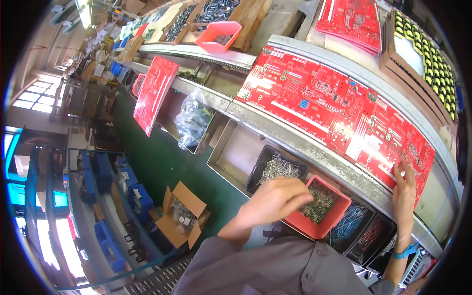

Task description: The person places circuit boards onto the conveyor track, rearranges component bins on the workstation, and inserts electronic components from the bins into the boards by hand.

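Observation:
My left hand (278,199) hovers at the left rim of a red bin (338,211) filled with thin-leaded small parts (315,202). Its fingers are pressed together, and what they hold, if anything, is hidden. Beside that bin, under the hand's far side, sits a black bin (253,178) of silvery wire-like parts (280,168). My right hand (404,191) reaches over the right end of a large red circuit board (314,93) lying on the rail. The fingers close together around a tiny pale, shiny bit I cannot name. A teal wrist strap (404,252) circles that wrist.
Black bins with blue parts (348,222) and red parts (371,233) stand right of the red bin. Another red board (155,96) juts out over the rail at left. Stacked red boards (349,22) and a tray of yellow-black components (435,64) lie beyond. An open carton (189,196) stands lower left.

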Action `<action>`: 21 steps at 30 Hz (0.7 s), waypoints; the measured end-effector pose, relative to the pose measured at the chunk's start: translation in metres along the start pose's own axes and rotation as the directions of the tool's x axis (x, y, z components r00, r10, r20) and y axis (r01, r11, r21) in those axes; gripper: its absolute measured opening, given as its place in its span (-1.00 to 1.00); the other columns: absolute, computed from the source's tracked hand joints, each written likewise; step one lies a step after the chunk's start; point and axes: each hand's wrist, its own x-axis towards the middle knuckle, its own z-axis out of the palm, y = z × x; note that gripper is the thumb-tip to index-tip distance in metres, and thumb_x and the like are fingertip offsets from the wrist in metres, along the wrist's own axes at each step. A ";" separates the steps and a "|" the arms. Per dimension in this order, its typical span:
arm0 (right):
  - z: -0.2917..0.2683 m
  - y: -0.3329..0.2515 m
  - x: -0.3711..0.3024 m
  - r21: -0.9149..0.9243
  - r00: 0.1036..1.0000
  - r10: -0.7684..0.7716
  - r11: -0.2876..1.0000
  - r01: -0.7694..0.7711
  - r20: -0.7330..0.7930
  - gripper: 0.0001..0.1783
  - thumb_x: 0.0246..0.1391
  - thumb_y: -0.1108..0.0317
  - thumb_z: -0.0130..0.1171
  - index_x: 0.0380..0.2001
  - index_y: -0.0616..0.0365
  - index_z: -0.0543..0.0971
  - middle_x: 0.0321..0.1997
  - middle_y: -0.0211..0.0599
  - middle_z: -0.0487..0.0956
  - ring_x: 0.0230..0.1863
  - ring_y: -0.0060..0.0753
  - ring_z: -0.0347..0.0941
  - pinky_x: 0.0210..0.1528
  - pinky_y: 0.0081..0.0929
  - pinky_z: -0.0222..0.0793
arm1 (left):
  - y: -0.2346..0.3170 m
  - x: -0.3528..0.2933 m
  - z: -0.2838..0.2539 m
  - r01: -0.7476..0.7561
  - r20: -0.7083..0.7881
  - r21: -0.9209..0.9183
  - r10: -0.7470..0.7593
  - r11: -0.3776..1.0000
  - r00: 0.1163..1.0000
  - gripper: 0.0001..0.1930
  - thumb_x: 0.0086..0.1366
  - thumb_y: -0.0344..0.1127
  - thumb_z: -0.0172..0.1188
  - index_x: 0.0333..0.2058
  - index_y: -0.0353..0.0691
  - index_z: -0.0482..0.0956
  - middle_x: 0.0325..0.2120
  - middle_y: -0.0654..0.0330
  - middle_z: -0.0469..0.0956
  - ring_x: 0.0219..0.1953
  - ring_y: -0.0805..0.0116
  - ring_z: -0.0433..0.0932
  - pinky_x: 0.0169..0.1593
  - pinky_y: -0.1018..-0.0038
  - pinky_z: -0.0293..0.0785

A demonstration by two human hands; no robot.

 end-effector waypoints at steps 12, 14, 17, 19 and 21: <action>0.002 -0.004 0.002 0.008 1.000 0.005 1.000 -0.006 0.008 -0.39 -0.28 0.79 -0.06 -0.01 0.30 0.49 0.14 0.08 0.37 0.20 0.08 0.27 0.27 -0.21 0.15 | -0.052 -0.025 0.013 0.220 -0.033 0.731 -0.288 0.646 0.957 -0.88 -0.05 -0.51 0.16 -0.46 -0.30 0.45 -0.49 0.06 0.43 -0.40 0.10 0.55 -0.36 0.30 0.49; 0.002 -0.004 0.002 0.011 1.000 0.005 1.000 -0.005 0.008 -0.38 -0.27 0.78 -0.06 -0.01 0.29 0.50 0.15 0.07 0.37 0.21 0.07 0.26 0.27 -0.21 0.15 | -0.055 -0.024 0.012 0.145 0.014 0.764 -0.240 0.629 0.971 -0.86 -0.11 -0.52 0.14 -0.48 -0.29 0.45 -0.50 0.08 0.44 -0.40 0.14 0.55 -0.37 0.32 0.49; 0.002 -0.004 0.002 -0.014 1.000 -0.013 1.000 0.013 0.004 -0.42 -0.25 0.77 -0.04 -0.03 0.32 0.49 0.14 0.04 0.36 0.18 0.06 0.27 0.22 -0.19 0.21 | -0.054 -0.024 0.009 0.109 0.041 0.756 -0.214 0.645 0.976 -0.86 -0.13 -0.51 0.13 -0.48 -0.29 0.46 -0.50 0.10 0.44 -0.39 0.17 0.54 -0.39 0.34 0.47; 0.001 -0.004 0.002 -0.017 1.000 -0.014 1.000 0.014 0.002 -0.42 -0.26 0.78 -0.04 -0.03 0.32 0.49 0.14 0.05 0.36 0.19 0.06 0.27 0.22 -0.19 0.21 | -0.051 -0.024 0.005 0.093 0.060 0.756 -0.211 0.648 0.976 -0.87 -0.12 -0.50 0.12 -0.49 -0.28 0.46 -0.50 0.11 0.44 -0.39 0.18 0.54 -0.39 0.34 0.46; 0.000 -0.003 0.001 -0.032 1.000 -0.011 0.999 0.012 0.004 -0.41 -0.26 0.78 -0.04 -0.02 0.32 0.49 0.14 0.05 0.36 0.19 0.07 0.27 0.22 -0.19 0.21 | -0.046 -0.024 0.000 0.075 0.082 0.755 -0.207 0.652 0.975 -0.88 -0.11 -0.50 0.12 -0.49 -0.28 0.46 -0.50 0.12 0.44 -0.40 0.18 0.54 -0.39 0.35 0.45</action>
